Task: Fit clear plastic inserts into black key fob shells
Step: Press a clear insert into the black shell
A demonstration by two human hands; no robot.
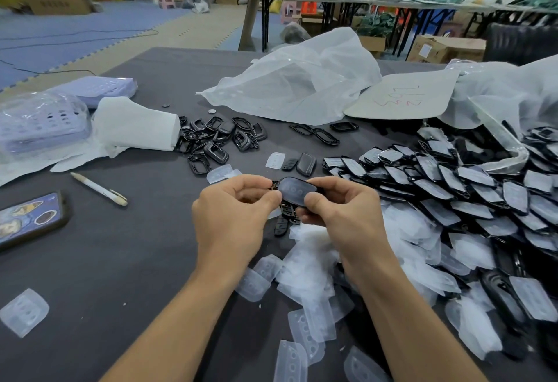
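Note:
A black key fob shell (295,191) with a clear insert lying in it is held above the dark table. My left hand (234,215) pinches its left end, thumb on top. My right hand (338,209) grips its right end, thumb pressing the lower edge. Loose clear plastic inserts (305,276) lie heaped under and in front of my hands. Rows of fitted shells (453,188) are stacked to the right. A pile of empty black shell frames (217,140) sits further back, left of centre.
A phone (30,218) and a pen (99,189) lie at the left. White plastic bags (302,85) and a cardboard sheet (404,97) cover the far side. A lone insert (24,312) lies at the near left, and a wrapped purple tray (42,125) stands at the far left.

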